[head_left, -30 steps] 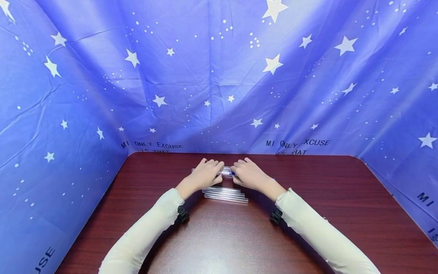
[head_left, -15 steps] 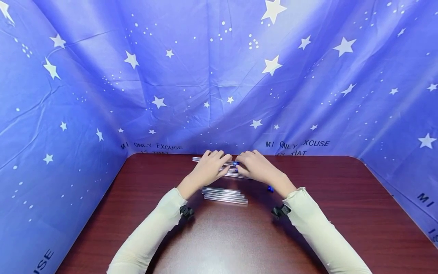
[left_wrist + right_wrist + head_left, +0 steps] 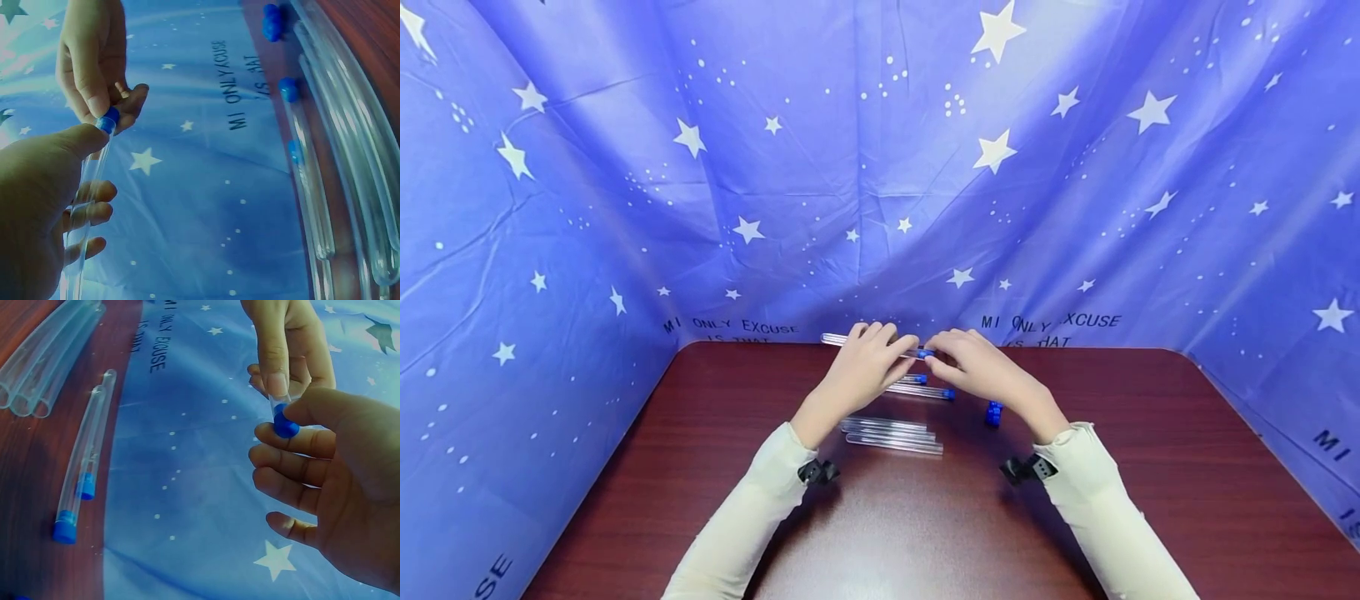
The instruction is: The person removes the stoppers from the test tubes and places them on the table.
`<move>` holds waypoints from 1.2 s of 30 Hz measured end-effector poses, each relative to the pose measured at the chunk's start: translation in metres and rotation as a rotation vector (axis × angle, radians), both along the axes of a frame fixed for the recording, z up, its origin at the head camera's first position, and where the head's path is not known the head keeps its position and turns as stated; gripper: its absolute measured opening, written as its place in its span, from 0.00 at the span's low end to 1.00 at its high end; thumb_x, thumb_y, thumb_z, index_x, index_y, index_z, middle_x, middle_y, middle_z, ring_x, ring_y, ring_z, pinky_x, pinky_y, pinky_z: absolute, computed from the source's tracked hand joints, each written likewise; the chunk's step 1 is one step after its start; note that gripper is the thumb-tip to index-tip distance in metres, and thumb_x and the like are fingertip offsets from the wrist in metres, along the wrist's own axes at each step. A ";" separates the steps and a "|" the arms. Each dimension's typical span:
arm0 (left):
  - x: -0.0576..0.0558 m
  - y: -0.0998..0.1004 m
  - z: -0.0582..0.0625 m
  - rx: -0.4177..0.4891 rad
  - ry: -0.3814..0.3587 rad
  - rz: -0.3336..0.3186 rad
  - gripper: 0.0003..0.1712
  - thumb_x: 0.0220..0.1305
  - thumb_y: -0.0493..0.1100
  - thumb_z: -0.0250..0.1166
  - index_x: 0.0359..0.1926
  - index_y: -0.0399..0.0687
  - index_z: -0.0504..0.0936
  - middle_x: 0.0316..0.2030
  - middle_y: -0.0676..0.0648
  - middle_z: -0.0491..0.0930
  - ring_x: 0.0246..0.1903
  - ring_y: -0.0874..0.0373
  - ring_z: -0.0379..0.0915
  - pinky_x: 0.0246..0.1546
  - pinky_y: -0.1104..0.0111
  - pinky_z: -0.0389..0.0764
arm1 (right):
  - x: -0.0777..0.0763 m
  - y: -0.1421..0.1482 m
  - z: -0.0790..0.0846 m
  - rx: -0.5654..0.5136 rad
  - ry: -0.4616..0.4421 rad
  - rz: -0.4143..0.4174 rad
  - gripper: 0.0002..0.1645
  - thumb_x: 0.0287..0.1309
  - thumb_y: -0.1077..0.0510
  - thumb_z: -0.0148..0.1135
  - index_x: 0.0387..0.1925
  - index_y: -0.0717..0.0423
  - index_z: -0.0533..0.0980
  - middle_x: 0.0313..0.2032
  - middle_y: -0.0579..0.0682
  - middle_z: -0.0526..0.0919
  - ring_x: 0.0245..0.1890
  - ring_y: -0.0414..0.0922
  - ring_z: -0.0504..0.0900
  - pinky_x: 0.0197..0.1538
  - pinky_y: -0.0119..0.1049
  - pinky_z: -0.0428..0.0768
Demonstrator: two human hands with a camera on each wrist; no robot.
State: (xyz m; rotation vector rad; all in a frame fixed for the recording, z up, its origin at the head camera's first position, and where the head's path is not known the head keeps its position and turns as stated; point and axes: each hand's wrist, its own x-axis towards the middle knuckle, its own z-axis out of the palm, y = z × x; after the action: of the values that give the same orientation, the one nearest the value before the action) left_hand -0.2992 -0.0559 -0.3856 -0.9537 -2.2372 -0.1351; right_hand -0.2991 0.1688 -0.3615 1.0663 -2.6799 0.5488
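My left hand (image 3: 867, 365) grips a clear test tube (image 3: 832, 339), its rounded end sticking out to the left. At its mouth sits a blue cap (image 3: 286, 427), which my right hand (image 3: 983, 364) pinches between thumb and index finger. The right hand's other fingers are spread apart in the right wrist view. Below the hands, two test tubes with blue caps (image 3: 65, 528) lie side by side on the table. Nearer the body lie several uncapped test tubes (image 3: 893, 437), their mouths pointing right.
Loose blue caps (image 3: 993, 414) rest on the dark red wooden table (image 3: 880, 525), just below the right wrist. A blue star-patterned cloth (image 3: 820, 192) hangs behind the table's far edge and along both sides.
Both hands have risen and shifted slightly right, lifting one test tube off the others. Two capped tubes and the loose caps, earlier largely covered by the hands, now show.
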 end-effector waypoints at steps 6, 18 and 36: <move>0.007 0.001 0.006 0.030 -0.001 -0.008 0.12 0.72 0.53 0.62 0.51 0.58 0.82 0.34 0.52 0.75 0.38 0.54 0.74 0.51 0.56 0.75 | 0.004 0.003 0.005 -0.040 -0.015 0.013 0.12 0.71 0.55 0.58 0.48 0.55 0.83 0.38 0.45 0.85 0.38 0.43 0.78 0.49 0.47 0.73; 0.014 -0.001 0.010 0.042 -0.056 -0.055 0.12 0.69 0.50 0.66 0.51 0.57 0.83 0.33 0.52 0.74 0.36 0.55 0.73 0.48 0.59 0.75 | 0.008 0.006 0.006 -0.038 -0.097 0.062 0.12 0.71 0.57 0.58 0.47 0.57 0.83 0.37 0.46 0.85 0.36 0.40 0.78 0.47 0.44 0.77; 0.023 -0.007 0.015 -0.030 -0.233 -0.126 0.11 0.63 0.46 0.72 0.45 0.57 0.82 0.34 0.54 0.82 0.36 0.56 0.80 0.46 0.60 0.76 | 0.013 0.003 0.007 0.030 -0.237 0.135 0.10 0.68 0.60 0.60 0.43 0.61 0.84 0.33 0.44 0.82 0.33 0.37 0.75 0.40 0.34 0.76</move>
State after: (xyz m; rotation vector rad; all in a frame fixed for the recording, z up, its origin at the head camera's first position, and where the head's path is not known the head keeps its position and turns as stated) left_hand -0.2763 -0.0632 -0.3706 -1.1469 -2.3943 -0.2826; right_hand -0.2856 0.1720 -0.3544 1.2707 -2.8393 0.7018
